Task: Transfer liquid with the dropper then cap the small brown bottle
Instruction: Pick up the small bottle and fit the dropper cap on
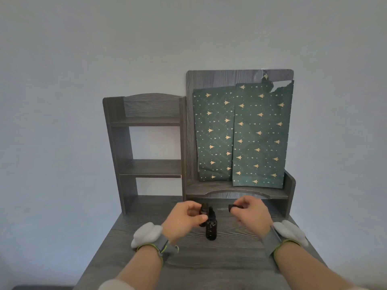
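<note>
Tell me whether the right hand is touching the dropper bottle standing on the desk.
No: the right hand pinches a small dark cap in the air, off to the side of the dropper bottle standing on the desk.

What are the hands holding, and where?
The left hand grips the small brown bottle round its body; the right hand pinches the dropper by its black top.

Nothing legible here: no words, numbers or brand marks. The green paper bags carry only gold tree shapes and dots. The small brown bottle and the taller bottle beside it show no readable label.
</note>
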A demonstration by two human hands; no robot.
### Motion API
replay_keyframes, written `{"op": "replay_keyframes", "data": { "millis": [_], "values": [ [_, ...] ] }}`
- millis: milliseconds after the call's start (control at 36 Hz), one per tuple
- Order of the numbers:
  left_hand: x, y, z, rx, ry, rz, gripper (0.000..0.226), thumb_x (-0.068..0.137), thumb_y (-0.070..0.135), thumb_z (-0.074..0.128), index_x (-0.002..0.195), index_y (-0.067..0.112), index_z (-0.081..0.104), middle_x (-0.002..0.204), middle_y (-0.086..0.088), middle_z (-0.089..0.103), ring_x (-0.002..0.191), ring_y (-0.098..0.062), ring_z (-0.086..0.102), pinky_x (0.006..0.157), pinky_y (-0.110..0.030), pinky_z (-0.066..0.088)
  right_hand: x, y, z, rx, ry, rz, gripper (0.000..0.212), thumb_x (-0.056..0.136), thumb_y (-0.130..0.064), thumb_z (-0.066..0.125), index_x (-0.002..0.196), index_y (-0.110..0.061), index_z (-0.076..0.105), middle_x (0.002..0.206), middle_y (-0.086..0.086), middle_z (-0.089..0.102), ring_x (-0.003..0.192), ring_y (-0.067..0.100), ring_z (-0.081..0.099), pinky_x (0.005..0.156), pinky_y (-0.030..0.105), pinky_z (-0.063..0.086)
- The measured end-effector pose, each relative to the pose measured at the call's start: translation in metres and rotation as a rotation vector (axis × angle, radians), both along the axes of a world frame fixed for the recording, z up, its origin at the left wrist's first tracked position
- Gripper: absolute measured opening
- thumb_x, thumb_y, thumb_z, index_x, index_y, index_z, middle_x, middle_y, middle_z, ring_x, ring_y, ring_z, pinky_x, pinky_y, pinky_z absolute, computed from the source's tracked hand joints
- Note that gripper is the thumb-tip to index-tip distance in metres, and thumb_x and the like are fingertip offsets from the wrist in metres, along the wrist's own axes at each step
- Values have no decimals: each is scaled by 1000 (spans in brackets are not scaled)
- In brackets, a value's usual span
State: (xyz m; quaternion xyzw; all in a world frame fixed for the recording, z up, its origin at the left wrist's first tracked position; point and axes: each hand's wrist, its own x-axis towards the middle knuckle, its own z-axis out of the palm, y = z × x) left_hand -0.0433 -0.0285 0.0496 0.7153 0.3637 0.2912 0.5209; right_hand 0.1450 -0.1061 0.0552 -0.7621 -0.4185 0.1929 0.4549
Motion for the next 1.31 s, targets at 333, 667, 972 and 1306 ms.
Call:
{"op": "replay_keyframes", "data": {
  "millis": [333,667,972,1306],
  "values": [
    [10,-3,-12,141,97,16,29,80,11,71,108,6,66,94,-4,68,87,-12,62,78,-18,51,-8,0,47,148,110,107,9,72,-11,69,80,-9,69,61,7,62,49,16,56,53,25,49],
    [13,1,-9,165,117,-22,21,75,17,75,92,26,67,95,0,72,93,-15,68,93,-34,53,-17,-1,51,45,-8,249,6,74,-11,70,79,-13,69,58,1,60,48,10,54,49,18,47],
    [15,0,-5,174,94,-34,21,76,17,75,95,22,69,96,-1,73,93,-15,68,93,-37,53,-24,1,58,-50,-215,390,18,70,-9,71,83,-21,74,63,-7,63,55,4,55,57,16,44],
    [16,-1,-5,182,90,-47,21,74,16,76,88,27,68,95,-2,74,91,-16,69,91,-36,54,-26,2,61,-116,-319,417,20,72,-12,70,90,-20,75,65,-11,63,56,0,55,55,11,44]
  ]
}}
